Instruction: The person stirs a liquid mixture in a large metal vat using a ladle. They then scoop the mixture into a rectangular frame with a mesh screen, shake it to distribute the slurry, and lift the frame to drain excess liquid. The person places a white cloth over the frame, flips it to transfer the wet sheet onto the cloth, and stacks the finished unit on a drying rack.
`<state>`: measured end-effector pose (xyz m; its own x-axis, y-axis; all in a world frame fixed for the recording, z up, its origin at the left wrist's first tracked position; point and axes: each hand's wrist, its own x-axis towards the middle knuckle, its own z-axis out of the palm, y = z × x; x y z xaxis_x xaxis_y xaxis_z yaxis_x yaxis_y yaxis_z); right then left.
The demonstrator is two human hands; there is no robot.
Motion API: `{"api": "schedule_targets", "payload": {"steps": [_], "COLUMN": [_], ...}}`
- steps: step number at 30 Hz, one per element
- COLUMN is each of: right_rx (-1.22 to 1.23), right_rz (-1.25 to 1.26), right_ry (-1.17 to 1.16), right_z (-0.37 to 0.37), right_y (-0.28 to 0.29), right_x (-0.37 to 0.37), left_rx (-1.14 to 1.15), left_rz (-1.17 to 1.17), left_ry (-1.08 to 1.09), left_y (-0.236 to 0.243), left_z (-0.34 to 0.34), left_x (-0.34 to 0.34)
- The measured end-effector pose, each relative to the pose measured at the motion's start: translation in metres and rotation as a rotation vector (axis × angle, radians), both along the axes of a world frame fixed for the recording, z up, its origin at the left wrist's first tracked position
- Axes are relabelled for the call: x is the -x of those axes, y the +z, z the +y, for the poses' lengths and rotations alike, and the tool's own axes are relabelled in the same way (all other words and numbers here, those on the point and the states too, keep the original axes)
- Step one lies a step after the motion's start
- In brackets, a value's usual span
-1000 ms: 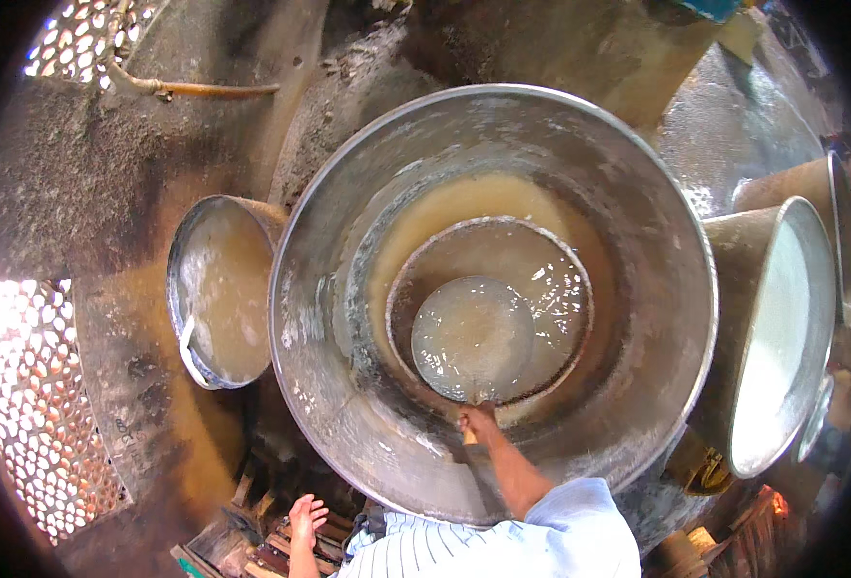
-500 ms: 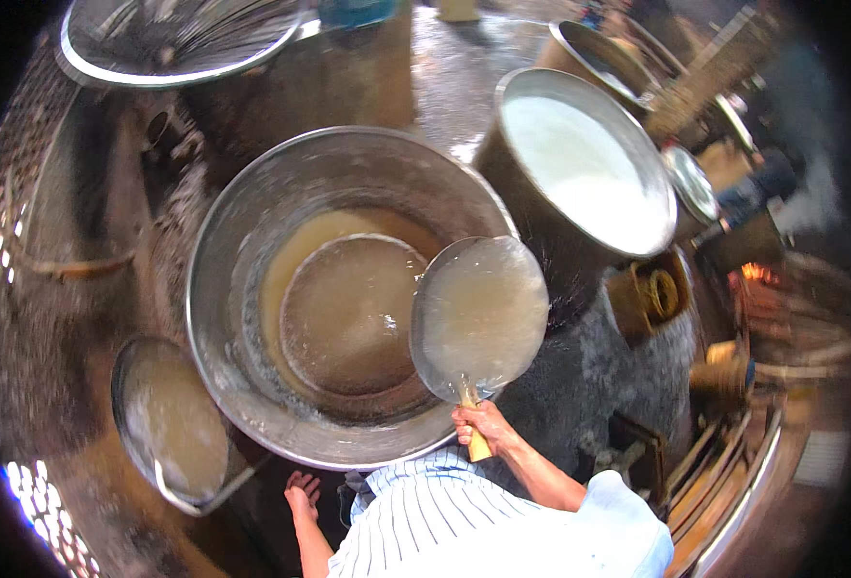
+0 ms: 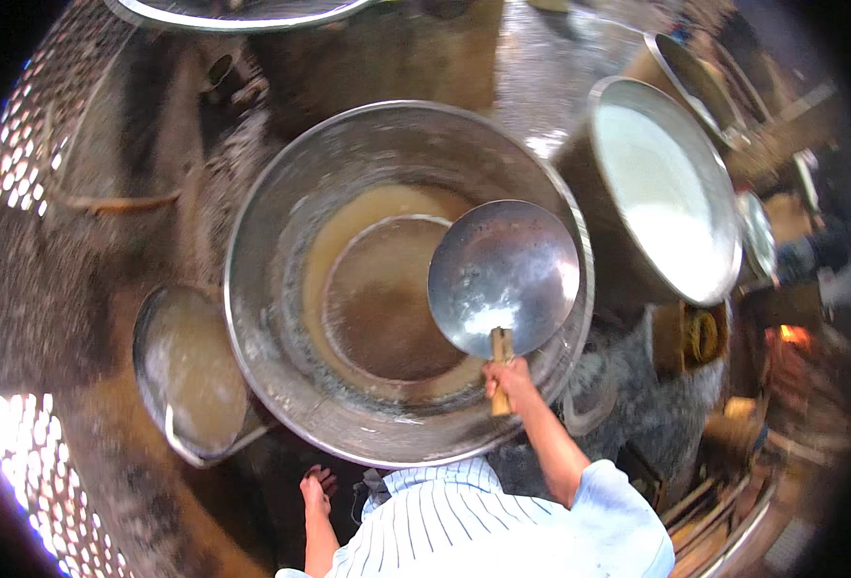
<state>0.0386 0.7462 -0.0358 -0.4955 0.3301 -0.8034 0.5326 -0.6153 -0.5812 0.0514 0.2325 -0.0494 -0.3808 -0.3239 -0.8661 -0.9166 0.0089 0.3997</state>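
Note:
My right hand point(image 3: 508, 383) grips the short wooden handle of a wide, round metal ladle point(image 3: 507, 275). Its shiny bowl looks emptied and hangs over the right side of a large metal vat point(image 3: 269, 255). Cloudy tan liquid point(image 3: 334, 226) lies low in the vat, around a round, darker section with a pale rim point(image 3: 387, 299). Down by my body, just outside the vat's near edge, my left hand point(image 3: 318, 488) holds nothing, its fingers loosely bent and apart.
Left of the vat sits a pan of murky liquid point(image 3: 189, 371) with a looped handle. A tall pot of white liquid point(image 3: 662, 193) stands at the right. Farther right are a brown box point(image 3: 681, 337), burning fire point(image 3: 794, 335) and wooden boards point(image 3: 710, 515). Another wide rim point(image 3: 242, 21) shows at the far left.
The ladle held cloudy liquid half a second ago; now its bare metal bowl shows. My view has shifted left, so the surroundings appear farther right. My left hand stays low, beside my body.

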Motion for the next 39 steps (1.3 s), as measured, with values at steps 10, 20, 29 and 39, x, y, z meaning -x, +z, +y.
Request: {"api": "schedule_targets", "payload": {"steps": [10, 20, 29, 39], "right_rx": [-1.203, -0.488, 0.435, 0.365], "right_rz": [-0.31, -0.095, -0.367, -0.033], "right_ry": [0.65, 0.917, 0.37, 0.197], "right_z": [0.129, 0.07, -0.107, -0.078], "right_y": [-0.198, -0.426, -0.269, -0.027], "right_x": [0.207, 0.066, 0.054, 0.009], "left_rx": [0.226, 0.286, 0.256, 0.018], "left_rz": [-0.122, -0.224, -0.129, 0.1], "left_ry": [0.239, 0.379, 0.313, 0.179], "left_y": [0.065, 0.086, 0.08, 0.009], "left_z": [0.009, 0.03, 0.028, 0.006], "left_x": [-0.064, -0.078, -0.096, -0.058]}}
